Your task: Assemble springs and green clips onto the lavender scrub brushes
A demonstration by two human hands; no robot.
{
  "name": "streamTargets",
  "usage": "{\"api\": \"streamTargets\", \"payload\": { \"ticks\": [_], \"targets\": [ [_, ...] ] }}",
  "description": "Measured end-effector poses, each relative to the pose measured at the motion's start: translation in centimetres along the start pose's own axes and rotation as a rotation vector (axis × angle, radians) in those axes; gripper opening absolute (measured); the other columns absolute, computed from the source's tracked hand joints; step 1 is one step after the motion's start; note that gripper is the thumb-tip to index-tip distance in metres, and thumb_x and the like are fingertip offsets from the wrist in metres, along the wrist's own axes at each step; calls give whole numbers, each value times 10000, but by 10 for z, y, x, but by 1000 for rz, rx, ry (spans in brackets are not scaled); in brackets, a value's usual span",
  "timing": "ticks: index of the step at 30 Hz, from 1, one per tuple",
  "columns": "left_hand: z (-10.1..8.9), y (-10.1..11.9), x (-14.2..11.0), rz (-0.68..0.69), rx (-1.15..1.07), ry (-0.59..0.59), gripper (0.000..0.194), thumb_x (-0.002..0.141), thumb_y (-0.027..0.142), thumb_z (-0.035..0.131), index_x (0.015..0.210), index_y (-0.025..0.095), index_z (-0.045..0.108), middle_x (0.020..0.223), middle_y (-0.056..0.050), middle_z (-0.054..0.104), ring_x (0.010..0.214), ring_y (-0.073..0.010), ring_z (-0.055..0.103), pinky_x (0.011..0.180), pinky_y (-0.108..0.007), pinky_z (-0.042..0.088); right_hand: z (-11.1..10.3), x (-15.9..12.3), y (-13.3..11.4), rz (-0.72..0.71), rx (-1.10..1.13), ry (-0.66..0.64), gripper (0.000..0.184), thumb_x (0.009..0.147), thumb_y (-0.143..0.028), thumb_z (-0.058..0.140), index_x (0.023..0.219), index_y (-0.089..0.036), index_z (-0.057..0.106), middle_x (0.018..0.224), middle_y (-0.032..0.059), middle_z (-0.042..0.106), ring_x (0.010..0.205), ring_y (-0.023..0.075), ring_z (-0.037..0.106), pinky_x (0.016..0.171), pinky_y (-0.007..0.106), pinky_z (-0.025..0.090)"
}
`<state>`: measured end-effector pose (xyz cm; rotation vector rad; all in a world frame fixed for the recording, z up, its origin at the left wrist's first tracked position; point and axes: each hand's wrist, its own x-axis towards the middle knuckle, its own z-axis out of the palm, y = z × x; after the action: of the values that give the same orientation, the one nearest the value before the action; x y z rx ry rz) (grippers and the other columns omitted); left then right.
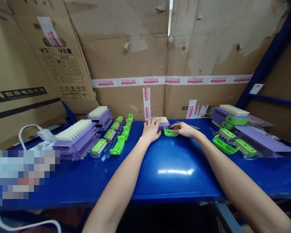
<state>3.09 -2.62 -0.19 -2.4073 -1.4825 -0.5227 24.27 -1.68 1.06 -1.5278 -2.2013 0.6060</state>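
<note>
At the back middle of the blue table, my left hand (150,129) lies over the left end of a purple brush (163,121) with cream bristles facing up. Its fingers rest on the bristle side and the thumb comes round the front, holding the brush down. My right hand (184,129) pinches the right end of a curved green plastic cover (171,132) between thumb and fingers. The cover is at the brush's front right edge; whether the two are joined I cannot tell.
Purple brush stacks (74,140) stand left, beside green-topped clear cases (98,147), springs (113,142) and green covers (118,145). Similar parts lie right, with a green cover (225,145) and purple plates (262,139). Cardboard (126,55) walls the back. A white cable (26,126) runs left.
</note>
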Motion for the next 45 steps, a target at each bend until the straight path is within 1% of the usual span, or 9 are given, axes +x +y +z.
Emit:
{"api": "streamTargets", "payload": {
  "ticks": [6, 11, 15, 18, 24, 30, 34, 39, 45],
  "targets": [
    [1, 0, 0, 3, -7, 3, 614, 830, 356, 550, 1384, 192, 341, 1457, -161, 328, 1345, -321, 268, 999, -479, 349, -1, 0, 3, 98, -89, 92, 339, 748, -154, 551, 1044, -101, 708, 800, 55, 701, 678, 139, 595, 645, 210, 431],
    [0, 0, 0, 2, -21, -5, 603, 837, 351, 539, 1383, 198, 333, 1457, -167, 323, 1352, -317, 260, 1007, -481, 341, -2, -1, 15, 124, -169, 198, 238, 757, -161, 529, 872, -151, 737, 842, 52, 715, 795, 175, 634, 696, 219, 439],
    [-1, -1, 0, 6, -28, -3, 603, 834, 350, 541, 1380, 193, 338, 1446, -170, 333, 1348, -318, 266, 1010, -480, 340, -2, -2, 22, 220, -237, 367, 263, 793, -195, 502, 925, -171, 728, 954, 81, 715, 929, 226, 639, 774, 262, 447],
    [0, -2, 0, 9, -30, -4, 604, 832, 345, 545, 1379, 200, 336, 1449, -168, 325, 1352, -323, 255, 1010, -490, 339, 0, -2, 23, 301, -269, 475, 288, 808, -218, 487, 968, -176, 722, 974, 108, 709, 943, 246, 642, 786, 285, 453],
    [-1, -1, 0, 13, -34, -6, 607, 831, 342, 553, 1380, 198, 337, 1446, -166, 325, 1348, -321, 260, 1013, -477, 338, 2, -2, 16, 363, -204, 558, 354, 862, -343, 453, 1033, -170, 711, 977, 140, 701, 928, 251, 649, 784, 300, 463],
    [-2, -1, -1, 21, -40, 5, 589, 839, 351, 544, 1376, 208, 350, 1430, -155, 344, 1334, -314, 274, 998, -475, 348, 4, -1, 9, 343, -132, 598, 377, 895, -310, 410, 1101, -148, 681, 1080, 150, 677, 1029, 266, 617, 869, 333, 445],
    [-2, -1, 0, 14, -49, 35, 526, 852, 347, 530, 1351, 237, 402, 1389, -134, 388, 1292, -300, 329, 975, -452, 368, 8, 1, 4, 256, -86, 579, 371, 898, -283, 420, 1126, -127, 668, 1136, 134, 663, 1068, 245, 601, 926, 316, 419],
    [-3, -2, 2, 8, -73, 50, 458, 861, 366, 523, 1301, 255, 464, 1328, -111, 439, 1244, -282, 377, 960, -431, 377, 15, 3, -5, 144, -49, 499, 350, 891, -247, 435, 1138, -132, 655, 1086, 106, 688, 1014, 206, 627, 893, 277, 438],
    [-4, -1, 3, 42, -110, 90, 408, 857, 401, 531, 1237, 254, 514, 1212, -90, 495, 1175, -263, 426, 969, -411, 366, 23, 5, -7, 118, -107, 464, 362, 839, -207, 505, 1172, -138, 629, 1064, 100, 693, 981, 204, 638, 879, 277, 449]
  ]
}}
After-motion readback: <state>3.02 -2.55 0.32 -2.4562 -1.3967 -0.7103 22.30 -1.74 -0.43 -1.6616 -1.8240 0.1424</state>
